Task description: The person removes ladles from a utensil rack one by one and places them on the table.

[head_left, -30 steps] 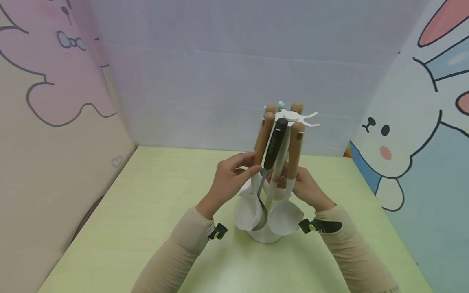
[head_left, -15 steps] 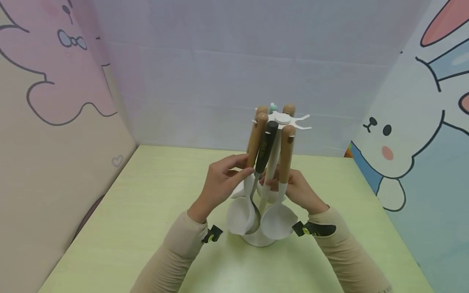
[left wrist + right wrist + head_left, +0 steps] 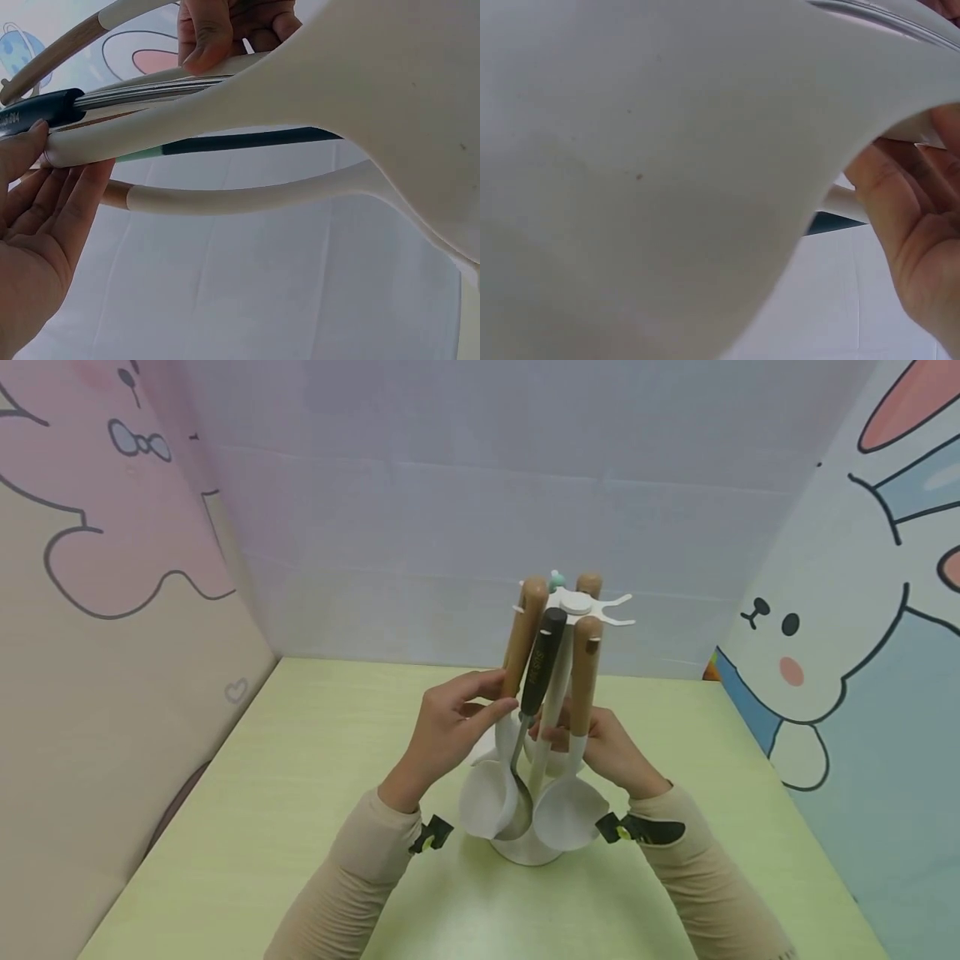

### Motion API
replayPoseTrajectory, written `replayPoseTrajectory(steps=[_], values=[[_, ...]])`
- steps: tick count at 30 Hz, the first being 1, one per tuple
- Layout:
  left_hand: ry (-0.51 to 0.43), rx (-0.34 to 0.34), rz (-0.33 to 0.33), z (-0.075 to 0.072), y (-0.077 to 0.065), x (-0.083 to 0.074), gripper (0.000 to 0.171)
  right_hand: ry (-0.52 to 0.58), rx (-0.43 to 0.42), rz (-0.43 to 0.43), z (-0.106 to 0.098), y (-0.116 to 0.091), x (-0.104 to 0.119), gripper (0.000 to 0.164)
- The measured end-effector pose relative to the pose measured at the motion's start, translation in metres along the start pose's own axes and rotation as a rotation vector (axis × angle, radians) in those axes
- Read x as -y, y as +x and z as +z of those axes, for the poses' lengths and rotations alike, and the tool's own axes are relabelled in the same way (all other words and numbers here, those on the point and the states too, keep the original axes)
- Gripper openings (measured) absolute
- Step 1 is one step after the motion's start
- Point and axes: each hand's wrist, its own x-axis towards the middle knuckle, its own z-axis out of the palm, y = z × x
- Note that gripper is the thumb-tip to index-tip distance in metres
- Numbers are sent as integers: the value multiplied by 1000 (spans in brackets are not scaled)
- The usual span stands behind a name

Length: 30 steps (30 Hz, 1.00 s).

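A white utensil stand (image 3: 576, 602) holds several hanging kitchen utensils. My left hand (image 3: 446, 722) pinches a white ladle (image 3: 483, 799) at the lower end of its wooden handle; in the left wrist view, thumb and fingers meet around that joint. Deeper among the utensils, my right hand (image 3: 615, 752) has its fingers curled round the stand's pale post, partly hidden by a second white ladle (image 3: 567, 814) in front. Between the two ladles hangs a metal spoon (image 3: 542, 664) with a black handle. The second ladle's bowl fills most of the right wrist view.
More utensils hang at the back, one with a wooden handle (image 3: 589, 583) and one with a green tip (image 3: 557, 580). Two bare hooks (image 3: 618, 612) stick out at the stand's right. The round base (image 3: 528, 853) rests on the pale green table (image 3: 337, 760).
Hands and stand have shifted left and slightly nearer. In the last half second the left ladle has risen a little against the stand, and its handle now covers the wooden handle behind it.
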Motion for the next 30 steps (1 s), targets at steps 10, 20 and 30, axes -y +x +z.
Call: replayPoseTrajectory(steps=[10,20,30], values=[[14,-2,9,-7,0,-2,30,-24,-11,-32,1,0,-1,13],[63,-14,35,-21,-3,-3,32,-42,-22,-46,2,-1,0,11],[91,-37,87,-33,-4,-5,32,-50,-36,-24,3,-2,-1,13]])
